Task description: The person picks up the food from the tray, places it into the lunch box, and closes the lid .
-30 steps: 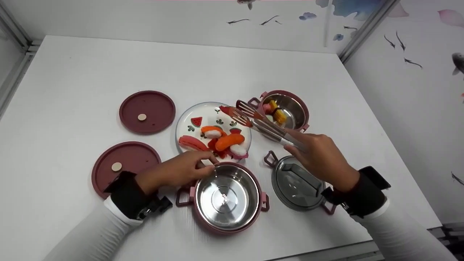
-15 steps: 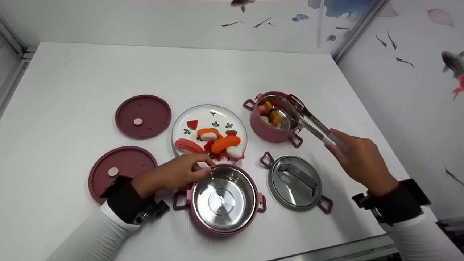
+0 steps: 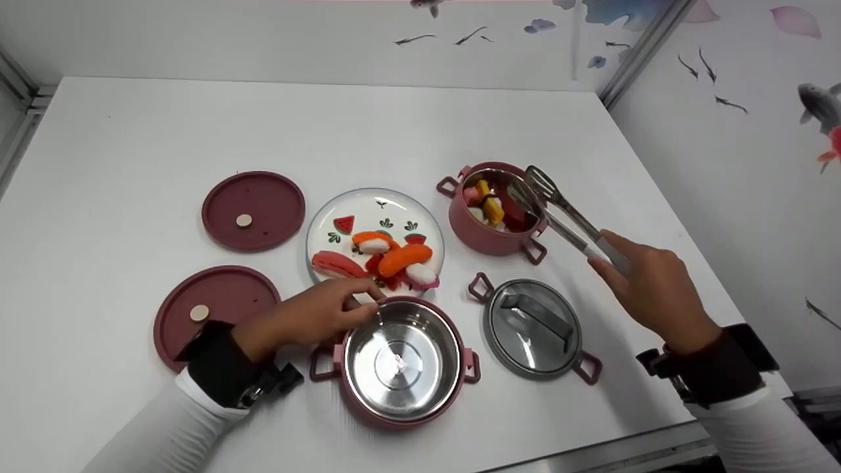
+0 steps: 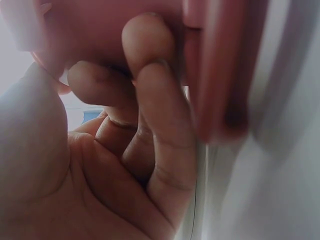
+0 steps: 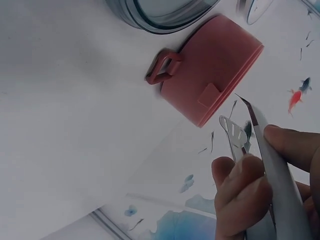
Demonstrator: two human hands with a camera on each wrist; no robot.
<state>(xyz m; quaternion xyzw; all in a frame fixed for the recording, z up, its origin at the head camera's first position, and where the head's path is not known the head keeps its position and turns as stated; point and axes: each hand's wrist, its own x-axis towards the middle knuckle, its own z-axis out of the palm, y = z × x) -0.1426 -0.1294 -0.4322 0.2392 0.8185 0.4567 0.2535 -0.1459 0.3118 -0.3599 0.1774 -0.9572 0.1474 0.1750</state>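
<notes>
My left hand (image 3: 315, 315) grips the rim of a pink steel-lined pot (image 3: 401, 364) at the near edge; curled fingers (image 4: 165, 105) press its outer wall in the left wrist view. In my right hand (image 3: 657, 289) are metal tongs (image 3: 571, 226) with slotted tips, spread apart and holding nothing, over the right rim of a smaller pink pot (image 3: 489, 240). Inside that pot lie a yellow piece (image 3: 489, 202) of toy sushi, pink and white pieces, and a dark red piece (image 3: 518, 218). A plate (image 3: 355, 203) bears orange toy sushi (image 3: 407, 259) and red pieces.
A grey see-through lid (image 3: 532, 328) with maroon handles lies right of the near pot. Two maroon round discs (image 3: 263, 197) with raised rims and beige spots lie at left. A wall (image 3: 263, 39) stands behind the white table.
The tongs moved right from above the plate to the small pot and let go of a red piece, which now lies inside it. My left hand stays on the near pot.
</notes>
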